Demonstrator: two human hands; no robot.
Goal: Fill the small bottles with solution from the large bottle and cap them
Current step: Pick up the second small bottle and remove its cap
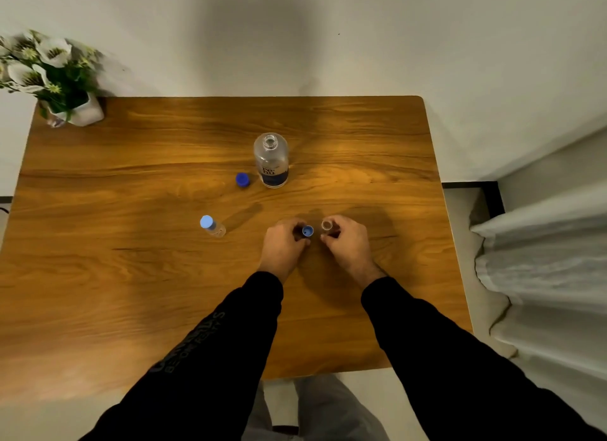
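Nearest the camera, two black sleeves reach forward over the wooden table (131,276), the left one printed with faint grey lettering. The left hand (284,245) has its fingers curled around a small light-blue cap (307,231), held with its hollow side turned up toward the camera. Just beside it, the right hand (345,243) pinches a small clear bottle (327,225) whose mouth is open and uncapped; cap and bottle sit close together but apart. To the left of the hands, a second small bottle (213,226) stands on the table with its light-blue cap on. Farther back, near the middle of the table, a dark-blue cap (242,179) lies on the wood just beside the large clear bottle (271,159), which stands upright with its mouth open and a dark label on its lower half. At the far left corner a white pot of white flowers (49,75) sits against the pale wall (361,39). A grey curtain (542,260) hangs at the right.
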